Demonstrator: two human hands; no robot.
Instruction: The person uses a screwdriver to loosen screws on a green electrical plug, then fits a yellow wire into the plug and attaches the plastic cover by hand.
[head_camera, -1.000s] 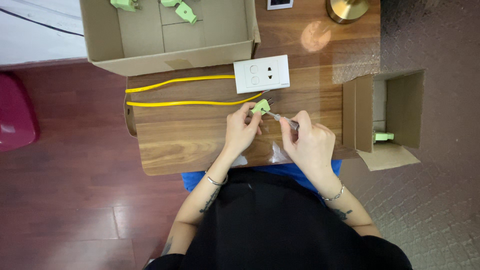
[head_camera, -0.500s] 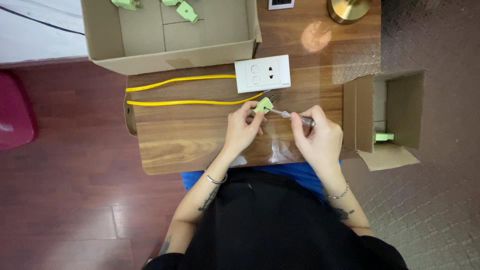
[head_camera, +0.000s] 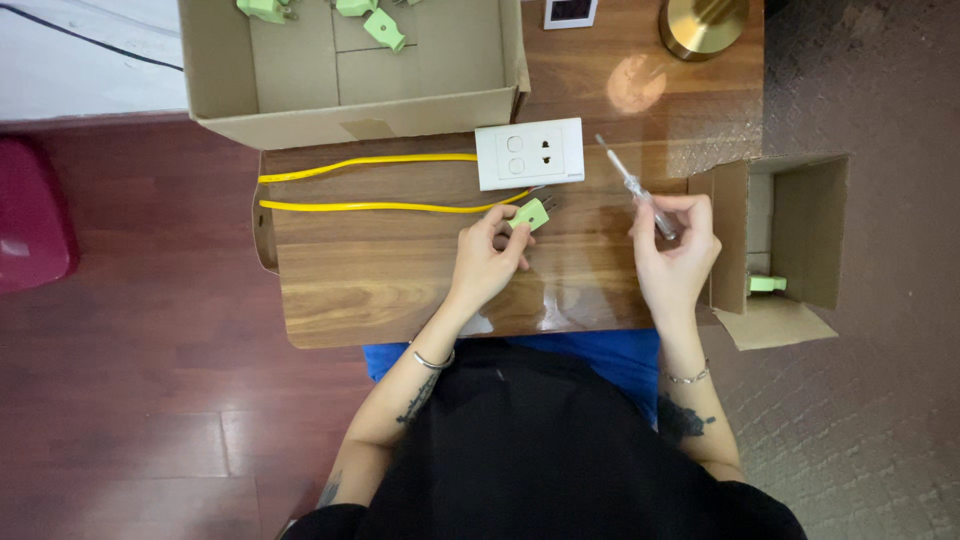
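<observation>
We are pinching a small green plug (head_camera: 531, 213) in our left hand (head_camera: 488, 252), low over the wooden table (head_camera: 380, 290), just below the white socket plate (head_camera: 529, 153). A yellow cable (head_camera: 370, 207) is running from the plug leftward across the table. Our right hand (head_camera: 675, 255) is gripping a clear-handled screwdriver (head_camera: 636, 189), its tip pointing up and away, well apart from the plug. A large cardboard box (head_camera: 350, 100) with more green plugs is sitting beyond the table; a smaller box (head_camera: 790, 240) is standing open at our right.

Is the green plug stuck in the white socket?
Out. The green plug sits in the left hand, just below the white socket.
</observation>
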